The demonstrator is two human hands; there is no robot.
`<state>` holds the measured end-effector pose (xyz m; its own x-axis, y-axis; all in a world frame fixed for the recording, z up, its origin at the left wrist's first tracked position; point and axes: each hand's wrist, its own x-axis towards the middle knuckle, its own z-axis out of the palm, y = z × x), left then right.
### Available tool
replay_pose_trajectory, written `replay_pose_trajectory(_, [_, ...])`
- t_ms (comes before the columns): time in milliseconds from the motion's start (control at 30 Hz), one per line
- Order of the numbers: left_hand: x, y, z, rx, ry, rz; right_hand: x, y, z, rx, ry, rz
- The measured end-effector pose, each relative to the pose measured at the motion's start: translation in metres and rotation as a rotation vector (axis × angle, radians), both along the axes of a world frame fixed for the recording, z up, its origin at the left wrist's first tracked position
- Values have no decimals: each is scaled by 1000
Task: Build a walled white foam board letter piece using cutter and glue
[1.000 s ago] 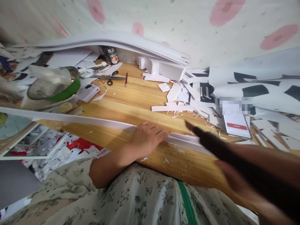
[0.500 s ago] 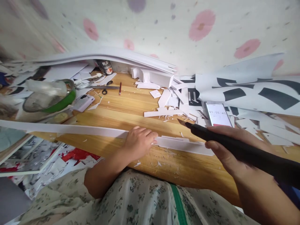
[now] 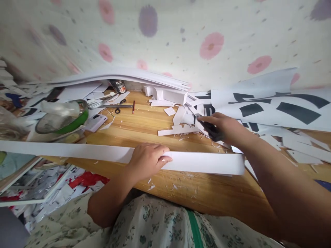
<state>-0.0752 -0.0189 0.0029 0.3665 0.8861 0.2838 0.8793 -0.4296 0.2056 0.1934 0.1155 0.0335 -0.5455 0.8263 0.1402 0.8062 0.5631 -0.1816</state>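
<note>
Knife (image 3: 211,131), seemingly, now over scraps (image 3: 179,115), right fingers (image 3: 210,119) around it, left fingers (image 3: 162,150) around strip (image 3: 204,162)

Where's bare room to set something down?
Best: bare wood between the long white strip and the pencil, left of the offcuts. Second: near-edge wood below the strip, shavings on it. Crowded: around the right hand, and back left by the green bowl.

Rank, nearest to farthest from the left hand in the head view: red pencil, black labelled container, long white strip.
1. Long white strip: under the left hand, touching.
2. Red pencil: beyond the hand, slightly left.
3. Black labelled container: farther back, left of the pencil.
</note>
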Motion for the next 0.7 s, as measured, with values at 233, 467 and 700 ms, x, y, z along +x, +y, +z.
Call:
replay_pose_trajectory(233, [-2,4,5,-28,-16,64,-2,-35,32,395,237,58])
replay_pose_trajectory(467, [-4,11,18,126,-135,17,-19,-86,1,397,63,454])
replay_pose_trajectory(700, [0,15,28,180,-302,-58,-13,-80,-14,381,267,398])
